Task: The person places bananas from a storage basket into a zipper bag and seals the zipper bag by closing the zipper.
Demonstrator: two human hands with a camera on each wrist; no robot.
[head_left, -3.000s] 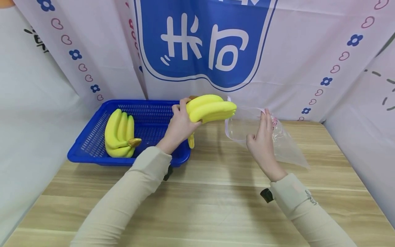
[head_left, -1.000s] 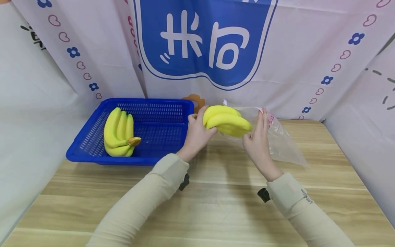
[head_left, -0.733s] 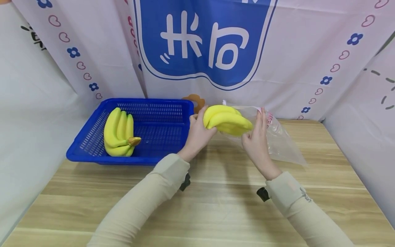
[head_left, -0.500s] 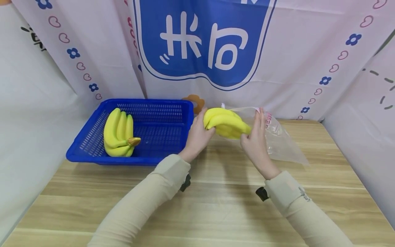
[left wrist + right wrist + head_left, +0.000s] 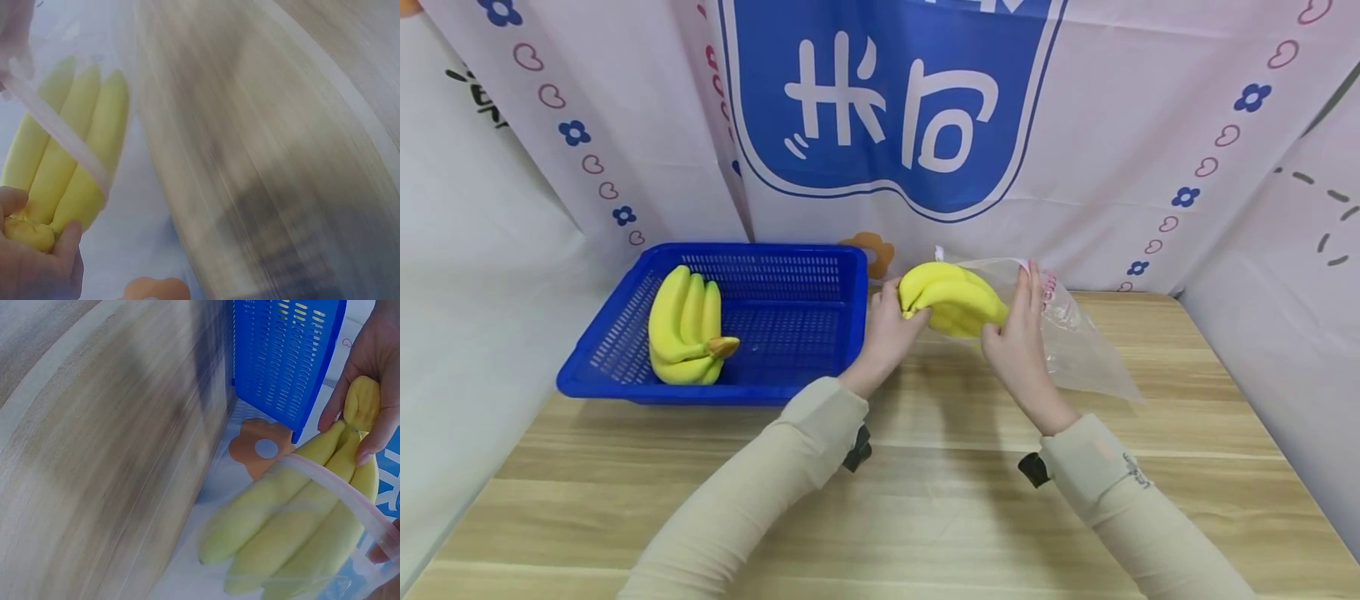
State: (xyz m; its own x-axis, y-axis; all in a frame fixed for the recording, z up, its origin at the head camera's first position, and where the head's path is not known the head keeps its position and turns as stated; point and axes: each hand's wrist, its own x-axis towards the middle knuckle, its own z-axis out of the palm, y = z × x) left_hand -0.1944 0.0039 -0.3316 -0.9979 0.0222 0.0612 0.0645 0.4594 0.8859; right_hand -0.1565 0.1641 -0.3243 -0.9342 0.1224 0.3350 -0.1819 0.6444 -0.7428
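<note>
A bunch of yellow bananas [image 5: 955, 296] is in my left hand [image 5: 887, 337], which grips it by the stem end. In the right wrist view the free ends of the bananas [image 5: 294, 519] lie inside a clear plastic bag, past its pale pink rim [image 5: 340, 487]. The same rim [image 5: 62, 134] crosses the bunch in the left wrist view. My right hand [image 5: 1018, 346] holds the mouth of the plastic bag [image 5: 1086, 350] at its upper edge. The bag's far end droops to the right over the table.
A blue plastic basket [image 5: 782, 392] stands at the left back of the wooden table [image 5: 925, 508]. Inside it, on the left, lies a second bunch of bananas [image 5: 685, 329]. A printed cloth [image 5: 820, 221] hangs behind the table.
From left of the bag, my left hand has carried the bananas right and into the bag's mouth. My right hand has shifted slightly left, still holding the bag.
</note>
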